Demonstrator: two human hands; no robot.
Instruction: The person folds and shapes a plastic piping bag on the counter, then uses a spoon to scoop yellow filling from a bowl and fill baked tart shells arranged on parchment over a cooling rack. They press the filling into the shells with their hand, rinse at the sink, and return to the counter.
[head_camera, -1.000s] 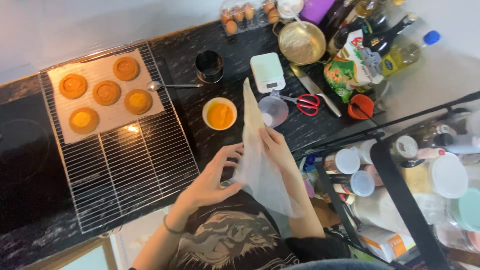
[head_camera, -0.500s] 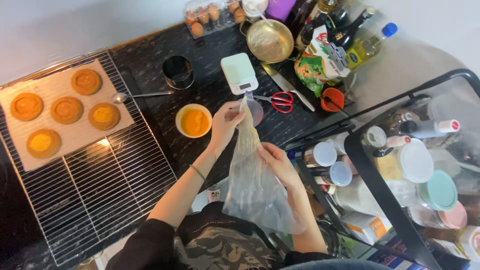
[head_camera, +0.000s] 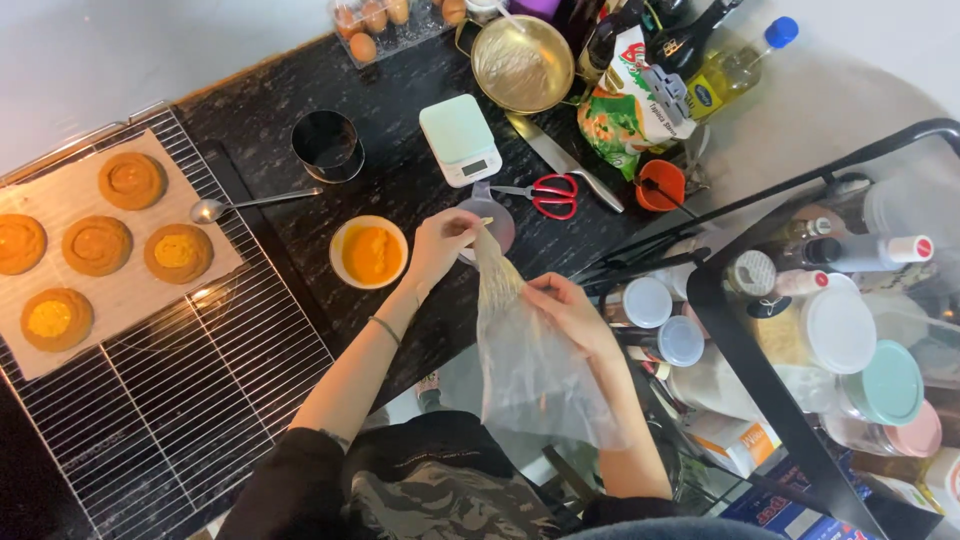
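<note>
At mid-frame the left hand (head_camera: 440, 243) pinches the narrow tip of a clear piping bag (head_camera: 525, 350) (crumpled, translucent); the right hand (head_camera: 568, 312) grasps its side. Just left sits a bowl of orange filling (head_camera: 369, 253).

A white bowl of orange filling (head_camera: 369, 252) sits on the dark counter (head_camera: 400, 180) beside a spoon (head_camera: 250, 204) and a metal ring (head_camera: 327, 146). Five round pastries (head_camera: 97, 245) rest on paper over a wire rack (head_camera: 190, 400). Red-handled scissors (head_camera: 545, 193) lie near a small scale (head_camera: 459, 139).

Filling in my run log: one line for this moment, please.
left hand: pinches bag tip | right hand: holds clear bag | nearby: bowl, scissors
</note>
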